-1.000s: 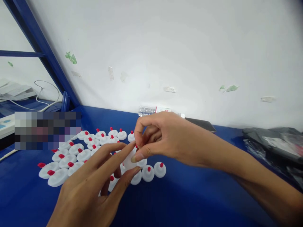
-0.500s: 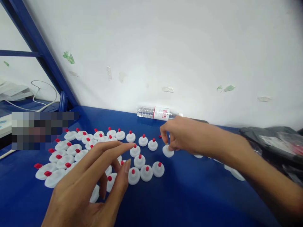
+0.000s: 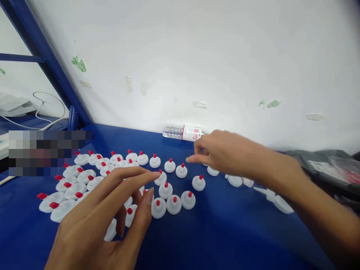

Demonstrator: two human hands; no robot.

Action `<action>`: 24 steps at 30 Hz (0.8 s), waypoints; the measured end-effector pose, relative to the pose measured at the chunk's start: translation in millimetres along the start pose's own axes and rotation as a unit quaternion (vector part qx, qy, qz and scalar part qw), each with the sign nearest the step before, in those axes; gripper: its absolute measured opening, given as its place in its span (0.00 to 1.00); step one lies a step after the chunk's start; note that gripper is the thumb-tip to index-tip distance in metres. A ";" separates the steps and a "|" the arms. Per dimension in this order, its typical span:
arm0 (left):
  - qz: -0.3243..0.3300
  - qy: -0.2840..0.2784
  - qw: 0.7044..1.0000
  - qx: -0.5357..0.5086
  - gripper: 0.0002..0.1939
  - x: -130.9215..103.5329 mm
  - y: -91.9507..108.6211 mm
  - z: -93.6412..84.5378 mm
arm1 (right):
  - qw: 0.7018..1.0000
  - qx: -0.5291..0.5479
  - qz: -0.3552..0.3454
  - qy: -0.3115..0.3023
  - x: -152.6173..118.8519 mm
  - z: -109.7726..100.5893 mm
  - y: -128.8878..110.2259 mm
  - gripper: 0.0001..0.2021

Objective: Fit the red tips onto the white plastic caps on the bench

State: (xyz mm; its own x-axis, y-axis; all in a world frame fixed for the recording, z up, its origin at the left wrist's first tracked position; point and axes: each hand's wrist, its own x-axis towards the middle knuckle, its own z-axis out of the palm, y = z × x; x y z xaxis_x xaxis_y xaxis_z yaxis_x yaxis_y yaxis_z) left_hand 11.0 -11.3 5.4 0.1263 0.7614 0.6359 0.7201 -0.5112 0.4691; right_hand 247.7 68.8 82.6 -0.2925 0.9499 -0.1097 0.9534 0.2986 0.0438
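Note:
Many white round caps with red tips (image 3: 165, 189) stand in rows on the blue table (image 3: 219, 232). One capped piece (image 3: 198, 182) stands alone just right of the rows. My right hand (image 3: 225, 152) hovers above and behind it, fingers loosely curled, holding nothing that I can see. My left hand (image 3: 112, 217) hangs over the near rows with fingers spread and empty. Plain white caps without red tips (image 3: 235, 180) lie under and behind my right forearm.
A clear water bottle (image 3: 182, 132) lies on its side against the white wall. Black plastic bags (image 3: 329, 168) sit at the right. A blue frame post (image 3: 47, 56) rises at the left, with cables and papers beyond it.
My right hand carried a finished cap away from my left hand, set it down right of the rows, let go and lifted off. My left hand stayed over the rows.

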 end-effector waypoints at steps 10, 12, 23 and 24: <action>0.000 -0.011 1.000 0.011 0.11 -1.7 -2.3 -0.9 | 0.998 -0.016 0.058 -0.011 24.4 14.4 35.0 0.03; 0.002 -0.012 1.000 0.008 0.12 -1.6 -2.0 -0.6 | 0.998 -0.015 0.061 0.005 23.4 11.4 34.0 0.02; 0.075 -0.014 0.996 0.035 0.22 -2.1 -9.1 -0.1 | 0.901 0.356 -0.237 0.075 -27.3 -24.8 -35.4 0.05; 0.080 -0.015 0.996 0.037 0.19 -1.9 -9.7 -0.4 | 0.897 0.361 -0.246 0.071 -27.0 -24.1 -36.9 0.05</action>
State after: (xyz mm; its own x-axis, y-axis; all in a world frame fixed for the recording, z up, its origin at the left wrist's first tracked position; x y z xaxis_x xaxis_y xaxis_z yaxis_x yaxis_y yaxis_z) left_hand 3.5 -7.9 -0.2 0.2635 0.6849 0.6793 0.7371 -0.5972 0.3163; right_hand 218.6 34.3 107.9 -0.6482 0.7375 0.1893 0.4921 0.5955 -0.6349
